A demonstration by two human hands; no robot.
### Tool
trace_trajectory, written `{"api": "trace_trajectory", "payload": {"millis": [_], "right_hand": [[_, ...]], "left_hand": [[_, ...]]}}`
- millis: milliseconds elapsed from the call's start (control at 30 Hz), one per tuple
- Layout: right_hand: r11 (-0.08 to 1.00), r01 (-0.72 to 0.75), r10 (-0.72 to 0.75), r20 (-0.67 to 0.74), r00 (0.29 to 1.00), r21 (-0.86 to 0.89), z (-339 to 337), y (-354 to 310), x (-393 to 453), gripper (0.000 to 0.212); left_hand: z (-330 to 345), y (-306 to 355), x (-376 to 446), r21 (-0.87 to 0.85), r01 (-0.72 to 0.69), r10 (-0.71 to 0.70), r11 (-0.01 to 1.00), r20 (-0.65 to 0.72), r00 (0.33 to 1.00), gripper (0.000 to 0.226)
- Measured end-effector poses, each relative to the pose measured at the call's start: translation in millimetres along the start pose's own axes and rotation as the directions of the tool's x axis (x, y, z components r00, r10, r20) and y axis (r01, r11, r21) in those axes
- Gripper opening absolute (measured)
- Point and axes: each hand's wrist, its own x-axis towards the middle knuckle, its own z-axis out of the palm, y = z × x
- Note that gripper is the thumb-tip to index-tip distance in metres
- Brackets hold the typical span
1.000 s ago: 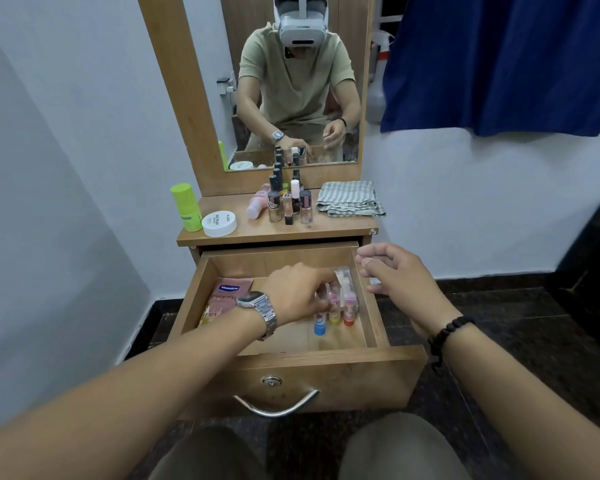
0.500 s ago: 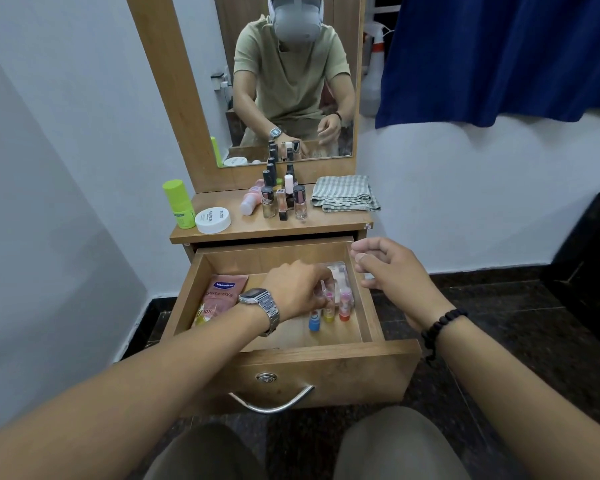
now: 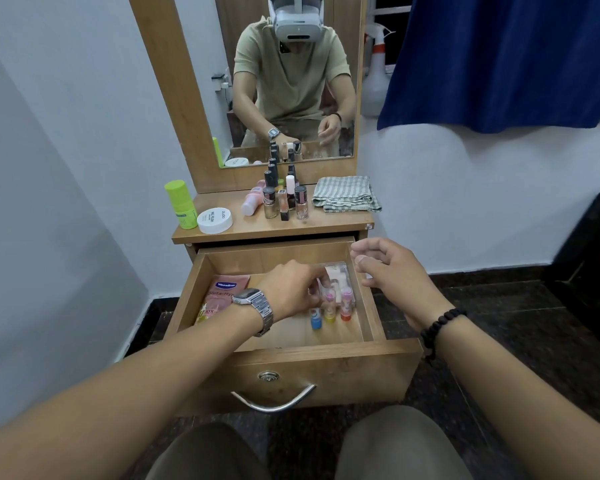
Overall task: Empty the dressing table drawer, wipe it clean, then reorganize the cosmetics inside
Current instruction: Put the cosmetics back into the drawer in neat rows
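The left hand [image 3: 291,289], a metal watch on its wrist, reaches down into the open drawer [image 3: 329,372], its fingers curled at a clear case [image 3: 340,282] and the small tubes [image 3: 329,308] standing just right of the knuckles; whether it pinches one of them or the case I cannot tell, since the back of the hand hides the fingertips. Three tubes with blue, yellow and red ends stand in a row below and right of that hand, against the case. Left of the left wrist, a pink sachet [image 3: 222,296] lies flat on the drawer floor. The right hand [image 3: 395,275], a bead bracelet on its wrist, hovers over the drawer's right wall, fingers loosely curled and holding nothing, apart from the case. Beyond both hands, on the worktop [image 3: 267,230], stands a cluster of nail polish bottles [image 3: 284,199]; left of them sit a white jar [image 3: 214,220] and a green bottle [image 3: 181,209], and right of them lies a folded striped cloth [image 3: 345,199]. Behind these a mirror [image 3: 291,81] reflects the person. A blue curtain [image 3: 499,57] hangs far above the right hand.
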Motion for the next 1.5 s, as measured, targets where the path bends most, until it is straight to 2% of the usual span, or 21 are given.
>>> {"api": "trace_trajectory", "payload": {"millis": [733,867,1000,1167,1233,1333,1433,1500], "right_hand": [[0.997,-0.025,0.028,0.031,0.999,-0.073,4.3,4.3,-3.2,0.02],[0.996,-0.019,0.022,0.041,0.999,-0.084,6.1,4.8,-4.1,0.02],[0.994,0.001,0.005,0.054,0.999,-0.106,7.2,4.5,-4.3,0.021],[0.983,0.069,-0.053,0.093,0.994,-0.169,12.3,-6.3,-6.7,0.025],[0.965,0.104,-0.08,0.103,0.991,-0.242,17.2,-17.9,-4.1,0.027],[0.92,0.198,-0.18,0.083,0.98,-0.339,28.1,-38.5,14.0,0.028],[0.826,0.303,-0.31,0.065,0.948,-0.476,41.7,-60.3,49.1,0.027],[0.695,0.391,-0.414,0.108,0.904,-0.603,49.5,-67.6,77.9,0.033]], "left_hand": [[7.0,-19.4,-11.9,0.085,-0.034,0.034,0.996,-0.001,0.999,0.03],[-2.8,-21.5,-21.2,0.041,-0.033,0.034,0.999,-0.013,0.999,0.039],[-12.9,-39.8,-47.1,-0.032,-0.031,0.028,0.999,-0.096,0.995,0.033],[-13.5,-81.4,-101.4,-0.084,0.031,-0.035,0.996,-0.038,0.999,0.055],[-12.2,-96.0,-118.1,-0.181,0.058,-0.065,0.982,-0.035,0.997,0.059],[-11.5,-105.2,-126.9,-0.328,0.095,-0.143,0.94,-0.125,0.982,0.049],[-13.7,-99.7,-127.9,-0.282,0.076,-0.129,0.956,-0.172,0.977,0.044],[-13.5,-96.6,-128.9,-0.22,0.061,-0.1,0.974,-0.172,0.98,0.044]]}}
